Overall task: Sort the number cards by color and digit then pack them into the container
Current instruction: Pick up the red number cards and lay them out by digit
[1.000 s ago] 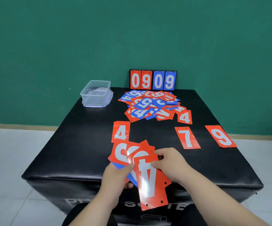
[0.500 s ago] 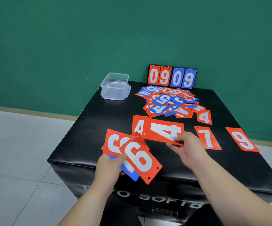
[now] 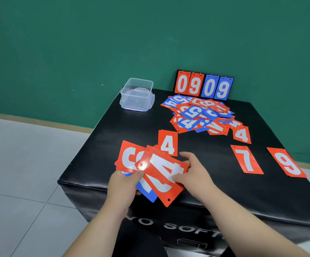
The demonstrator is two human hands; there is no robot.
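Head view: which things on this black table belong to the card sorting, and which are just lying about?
Job: fanned cards in left hand, red card in right hand, laid-out red 4, red 7, red 9, mixed pile, clear container.
Idle: flip scoreboard, black table.

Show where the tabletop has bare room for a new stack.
Bare tabletop: left, between the container and the lone red 4 card; centre, between that card and the red 7; front right, before the red 7 and red 9. Crowded: the pile by the scoreboard, and the card fan in the left hand and right hand.
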